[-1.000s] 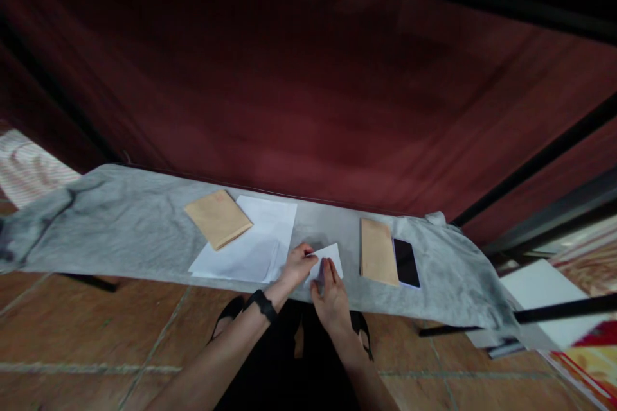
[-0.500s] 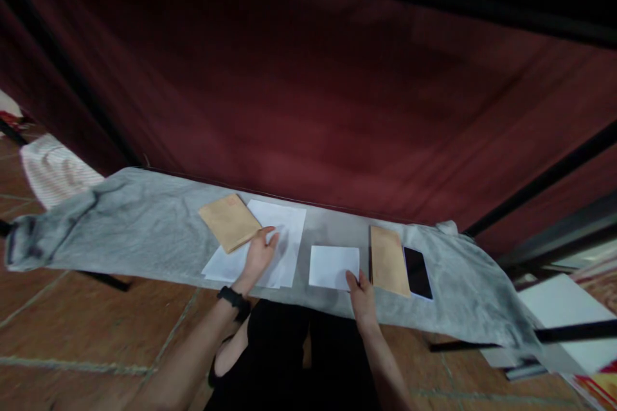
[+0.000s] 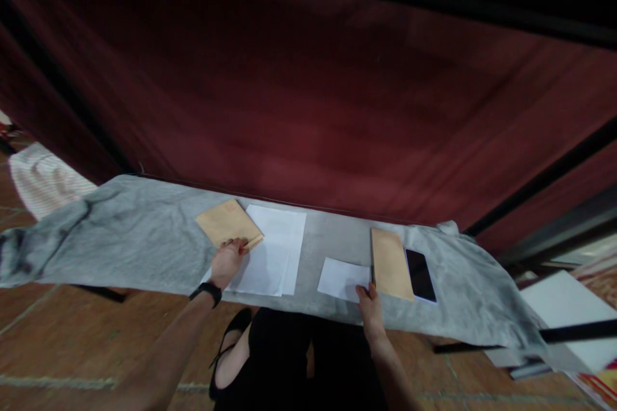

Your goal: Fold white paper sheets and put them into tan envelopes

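- The small white paper (image 3: 341,279) is lying mostly left of the right fingertips, and I am seeing it turned at a slant where it was sitting square half a second ago.
- The right hand (image 3: 371,309) is pinching the near right corner of that paper, thumb and fingers nearly together; I am not managing to tell whether the sheet is lifting off the cloth.
- The left hand (image 3: 227,263) is now reaching the near edge of the left brown envelope (image 3: 226,221); half a second ago it was hovering over the white sheets. Its fingers are curling at that edge, though I am not making out whether they are gripping.
- For the work in hand, I am reading this as a split: a second ago both hands were meeting at the small paper, and now only the right is minding it while the left is attending to the envelope.
- The white sheets (image 3: 280,245) are lying right of the left fingers, partly under the envelope.
- The right brown envelope (image 3: 393,264) is resting just right of the right fingers, with the phone (image 3: 421,275) lying beyond it.
- All of it is resting on the grey cloth (image 3: 149,244), and the red curtain (image 3: 289,135) is hanging beyond both hands' fingertips.
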The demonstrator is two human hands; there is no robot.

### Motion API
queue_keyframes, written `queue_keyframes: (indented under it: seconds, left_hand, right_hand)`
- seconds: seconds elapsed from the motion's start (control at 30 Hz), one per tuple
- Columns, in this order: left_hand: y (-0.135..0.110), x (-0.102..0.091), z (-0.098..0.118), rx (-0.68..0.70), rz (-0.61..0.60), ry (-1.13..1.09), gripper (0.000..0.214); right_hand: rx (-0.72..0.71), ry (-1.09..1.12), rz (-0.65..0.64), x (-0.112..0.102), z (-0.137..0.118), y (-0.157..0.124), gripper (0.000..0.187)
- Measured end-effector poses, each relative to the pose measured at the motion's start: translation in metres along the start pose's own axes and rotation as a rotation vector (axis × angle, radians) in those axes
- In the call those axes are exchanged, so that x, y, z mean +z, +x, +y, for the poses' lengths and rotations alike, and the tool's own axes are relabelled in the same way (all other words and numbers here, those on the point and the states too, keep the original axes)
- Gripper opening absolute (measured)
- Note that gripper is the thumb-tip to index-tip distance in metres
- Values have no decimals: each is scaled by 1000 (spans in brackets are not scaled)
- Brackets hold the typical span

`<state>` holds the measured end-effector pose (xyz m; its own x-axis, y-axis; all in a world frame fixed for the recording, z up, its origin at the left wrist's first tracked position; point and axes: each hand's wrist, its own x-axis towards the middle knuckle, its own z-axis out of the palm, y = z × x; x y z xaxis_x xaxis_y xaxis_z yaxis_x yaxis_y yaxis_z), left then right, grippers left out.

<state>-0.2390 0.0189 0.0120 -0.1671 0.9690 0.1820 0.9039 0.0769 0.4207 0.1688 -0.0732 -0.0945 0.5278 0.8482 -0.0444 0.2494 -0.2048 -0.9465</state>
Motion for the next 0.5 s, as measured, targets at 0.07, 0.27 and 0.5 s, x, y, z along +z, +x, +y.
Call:
queue_keyframes:
  seconds: [0.07,0.27,0.5]
  left_hand:
    - [-5,-4,9,47,-12,56,22]
    - [-60,-10,67,442,-69,313,41]
    - [-134,15,124,664,-170,255,42]
  right_hand:
    - [-52,-29,10,-2,-5,-3,61]
    - [-501,-320,56,2,-62,-29,53]
    - [140,359,-605,55,-117,-68,58]
